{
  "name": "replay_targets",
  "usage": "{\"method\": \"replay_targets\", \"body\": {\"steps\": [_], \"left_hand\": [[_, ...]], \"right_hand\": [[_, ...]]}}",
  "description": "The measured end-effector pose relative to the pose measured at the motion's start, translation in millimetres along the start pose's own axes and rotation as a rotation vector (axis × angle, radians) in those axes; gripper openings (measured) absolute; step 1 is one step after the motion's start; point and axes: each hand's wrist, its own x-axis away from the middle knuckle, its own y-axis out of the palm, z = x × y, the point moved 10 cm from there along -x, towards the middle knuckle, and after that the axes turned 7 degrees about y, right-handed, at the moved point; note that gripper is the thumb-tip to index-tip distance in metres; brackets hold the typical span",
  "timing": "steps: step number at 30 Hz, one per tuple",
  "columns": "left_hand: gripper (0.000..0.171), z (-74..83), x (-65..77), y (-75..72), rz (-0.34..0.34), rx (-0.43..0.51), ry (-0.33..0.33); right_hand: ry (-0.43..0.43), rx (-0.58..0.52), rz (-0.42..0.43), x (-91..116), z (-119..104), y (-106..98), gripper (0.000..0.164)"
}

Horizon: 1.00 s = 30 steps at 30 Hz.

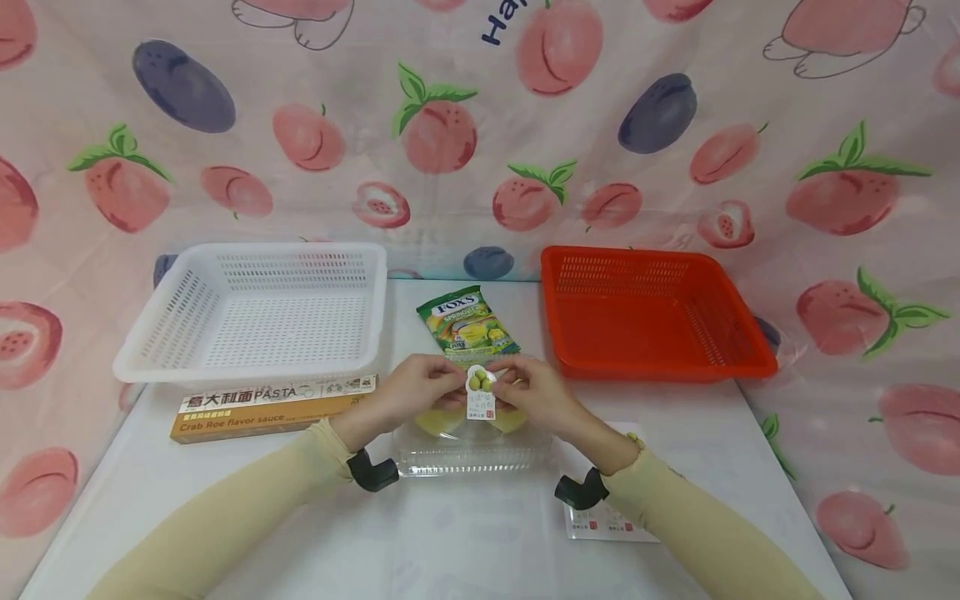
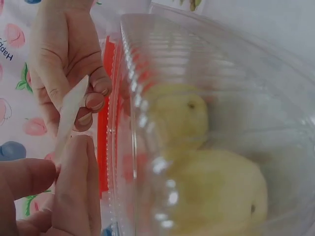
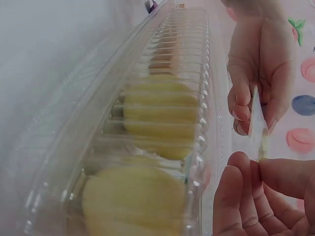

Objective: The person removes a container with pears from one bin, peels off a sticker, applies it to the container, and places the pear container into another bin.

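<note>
A white table [image 1: 465, 537] stands before a pink cloth backdrop [image 1: 442, 217] printed with peaches and dark plums, which runs off the top and both sides, its lettering cut short. On the table, reckoned from the label [image 1: 481, 407], a white basket [image 1: 288, 329] sits at 10 o'clock, a red basket [image 1: 622, 337] at 2, a green candy bag [image 1: 467, 321] at 12 and a pasta box [image 1: 273, 410] at 9.

The left forearm covers the right end of the pasta box. The right forearm crosses a sheet of labels [image 1: 615, 523] at 4 o'clock, hiding its middle. Both sleeves leave the head view at its lower edge. The label's small writing is too fine to read, and glare on the clear container [image 1: 472, 462] blurs the yellow fruit [image 2: 216, 191] inside.

The label is held over the container, apart from it in the wrist views. The grip of the left hand [image 1: 416, 387] pinches one side between thumb and finger; that of the right hand [image 1: 543, 396] pinches the other. Its long axis runs 12 to 6 o'clock, rounded fruit-printed end toward 12; the wrist views catch it nearly edge-on.
</note>
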Motion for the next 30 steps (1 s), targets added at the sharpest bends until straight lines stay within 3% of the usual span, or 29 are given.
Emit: {"method": "replay_targets", "body": {"steps": [3,9,13,20,30], "left_hand": [[0.025,-2.1,-1.5,-1.1,0.007,0.005,-0.02],[0.02,-3.1,-4.8,-3.1,0.0,-0.078,-0.043],[0.015,-0.1,-7.6,-5.6,0.009,-0.208,-0.02],[0.008,7.6,-12.4,-4.1,-0.005,-0.481,0.081],[0.01,12.8,-14.8,0.2,-0.006,-0.641,0.119]], "right_hand": [[0.026,0.007,0.016,-2,3,-1,0.029],[0.046,0.047,0.032,-6,5,-2,0.031],[0.067,0.119,0.054,-7,6,-2,0.033],[0.083,0.242,0.068,-7,5,0,0.036],[-0.016,0.379,0.081,-12,-3,5,0.031]]}}
